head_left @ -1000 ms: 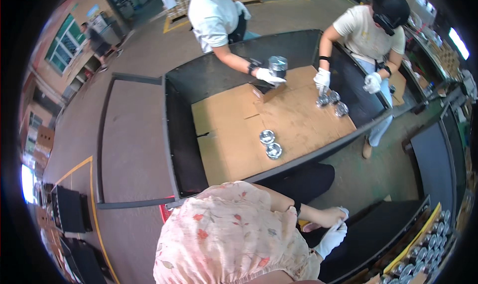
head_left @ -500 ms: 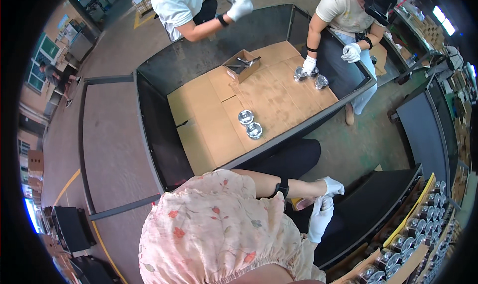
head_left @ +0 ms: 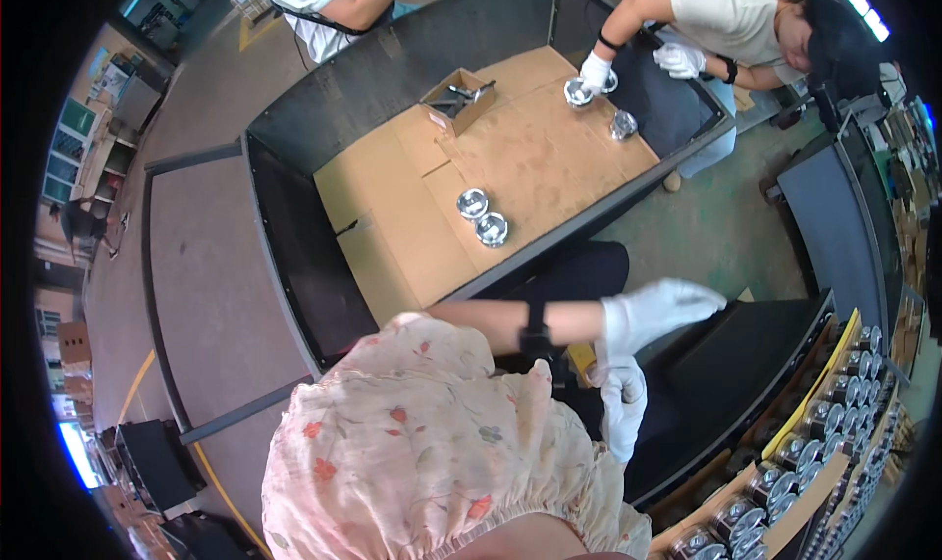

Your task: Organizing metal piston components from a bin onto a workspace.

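Note:
White gloves cover both my hands. My left hand point(head_left: 662, 315) is stretched out to the right, fingers extended and slightly blurred, holding nothing. Close below its wrist is my right hand point(head_left: 622, 403), closed, its fingers seemingly pinching the cuff of the left glove; part of this grip is hidden. A black band point(head_left: 536, 332) circles my left wrist. Beyond my arms, two silver pistons point(head_left: 492, 230) rest side by side on the cardboard sheet point(head_left: 392, 256) lining a dark metal-walled table.
Across the table, a co-worker's gloved hand point(head_left: 595, 72) touches a piston point(head_left: 578, 93); another piston point(head_left: 623, 125) lies nearby. An open cardboard box point(head_left: 454, 118) holds dark metal parts. Rows of pistons point(head_left: 822, 419) stand at my lower right. Another person point(head_left: 319, 5) is at the far left.
My left hand has extended right and upward, its fingers now straight. My right hand has shifted from the left fingers to the left wrist. The right co-worker has leaned over the table.

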Action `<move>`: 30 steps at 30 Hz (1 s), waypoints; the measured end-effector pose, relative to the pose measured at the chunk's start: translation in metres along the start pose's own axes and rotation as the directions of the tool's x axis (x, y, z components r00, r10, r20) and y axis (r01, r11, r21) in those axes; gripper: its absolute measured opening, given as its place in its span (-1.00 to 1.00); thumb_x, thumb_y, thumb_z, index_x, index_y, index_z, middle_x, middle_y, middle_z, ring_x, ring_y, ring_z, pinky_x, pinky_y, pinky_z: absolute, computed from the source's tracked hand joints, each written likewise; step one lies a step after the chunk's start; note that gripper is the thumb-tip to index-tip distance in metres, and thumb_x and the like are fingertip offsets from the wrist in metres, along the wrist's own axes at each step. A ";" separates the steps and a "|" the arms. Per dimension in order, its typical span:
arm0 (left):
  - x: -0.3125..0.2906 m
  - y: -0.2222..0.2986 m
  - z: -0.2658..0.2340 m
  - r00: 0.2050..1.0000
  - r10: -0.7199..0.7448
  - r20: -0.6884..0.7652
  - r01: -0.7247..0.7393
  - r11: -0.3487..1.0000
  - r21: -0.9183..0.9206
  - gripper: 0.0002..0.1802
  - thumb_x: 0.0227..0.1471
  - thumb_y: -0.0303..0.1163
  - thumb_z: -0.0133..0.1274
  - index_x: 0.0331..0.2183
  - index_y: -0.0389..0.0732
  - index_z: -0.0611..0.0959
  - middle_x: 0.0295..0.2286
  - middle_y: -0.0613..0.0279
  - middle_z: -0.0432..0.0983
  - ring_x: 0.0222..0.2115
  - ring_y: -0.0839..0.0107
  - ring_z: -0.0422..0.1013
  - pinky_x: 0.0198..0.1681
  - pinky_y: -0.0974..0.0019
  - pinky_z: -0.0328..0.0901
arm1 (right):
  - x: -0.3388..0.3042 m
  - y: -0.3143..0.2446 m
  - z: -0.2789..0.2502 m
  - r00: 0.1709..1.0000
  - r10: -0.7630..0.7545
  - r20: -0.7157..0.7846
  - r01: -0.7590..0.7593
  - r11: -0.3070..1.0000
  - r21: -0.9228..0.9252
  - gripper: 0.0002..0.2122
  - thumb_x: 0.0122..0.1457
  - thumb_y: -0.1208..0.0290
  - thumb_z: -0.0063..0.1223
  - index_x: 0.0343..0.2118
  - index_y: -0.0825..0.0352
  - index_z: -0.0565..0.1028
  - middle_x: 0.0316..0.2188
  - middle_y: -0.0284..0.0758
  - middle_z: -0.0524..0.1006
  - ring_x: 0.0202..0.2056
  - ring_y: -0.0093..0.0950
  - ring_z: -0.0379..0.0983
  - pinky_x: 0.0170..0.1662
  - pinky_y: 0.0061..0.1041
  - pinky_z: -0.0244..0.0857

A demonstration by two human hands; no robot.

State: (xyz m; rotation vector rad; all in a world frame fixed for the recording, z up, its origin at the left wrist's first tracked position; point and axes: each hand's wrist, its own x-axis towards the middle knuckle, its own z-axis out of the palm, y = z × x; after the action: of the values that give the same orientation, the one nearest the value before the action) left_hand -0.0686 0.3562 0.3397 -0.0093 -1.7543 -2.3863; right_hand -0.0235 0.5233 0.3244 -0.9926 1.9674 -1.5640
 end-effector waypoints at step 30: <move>-0.158 -0.209 -0.440 0.774 -0.311 -0.552 0.545 -0.118 0.830 -0.85 -0.05 -0.44 0.10 -0.35 -0.15 0.68 -0.36 0.14 0.54 -0.31 0.24 0.48 -0.16 0.18 0.35 | -0.029 0.076 -0.023 0.709 0.426 -0.563 -0.613 0.766 -0.193 -0.68 0.21 0.02 -0.04 -0.36 0.21 0.52 -0.46 -0.17 0.54 -0.32 -0.13 0.48 -0.26 -0.19 0.35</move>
State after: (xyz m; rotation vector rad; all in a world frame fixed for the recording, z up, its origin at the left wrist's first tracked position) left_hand 0.1006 0.0216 -0.0092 1.1124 -3.2065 -0.5580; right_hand -0.0405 0.5681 0.2551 -0.0564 2.6579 -1.1926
